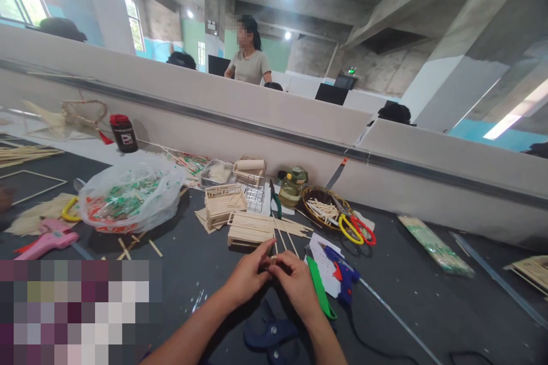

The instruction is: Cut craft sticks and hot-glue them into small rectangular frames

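Note:
My left hand (pixel 248 271) and my right hand (pixel 296 280) meet over the front of the dark table, fingertips pinched together on a small wooden piece (pixel 273 261). Fingers cover most of that piece. Just beyond them lie thin wooden sticks (pixel 291 239) and a small slatted structure of sticks (pixel 250 228). Under my wrists rests a dark blue hand tool (pixel 272 332), partly hidden. A green-handled tool (pixel 321 290) lies beside my right hand, with a blue glue gun (pixel 347 276) on its right.
Left stands a plastic bag (pixel 132 197) of wrappers near pink glue gun-like tool (pixel 53 236). Behind are a stick-built box (pixel 225 201), a jar (pixel 293 187), a basket (pixel 319 211) of short sticks and scissors (pixel 357 231). A low partition (pixel 257 102) borders the table; a person stands beyond.

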